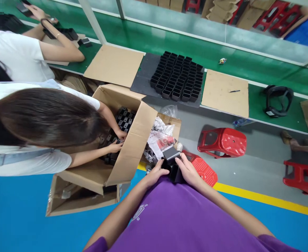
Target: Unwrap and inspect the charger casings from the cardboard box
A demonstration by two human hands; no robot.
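Close against the purple shirt, my left hand (pixel 157 171) and my right hand (pixel 187 169) hold a small bundle of black rectangular cases (pixel 171 154) between them. One case has its flat dark-grey side turned up, and below it open hollow ends show. My left fingers wrap the left side; my right fingers press on the right side. How many cases are in the bundle I cannot tell. Just beyond my hands lies crumpled printed paper (pixel 160 140) in a cardboard box. On the bench, many similar black cases (pixel 178 75) stand in tight rows on a dark mat.
At left, a co-worker (pixel 48 119) reaches into a large carton (pixel 129 147) of black parts. Another person sits farther back. A red stool (pixel 224 141) and another red stool (pixel 202 168) stand ahead. Cardboard sheets (pixel 114 64), a pen (pixel 234 91) and a black headset (pixel 278 100) lie on the green bench.
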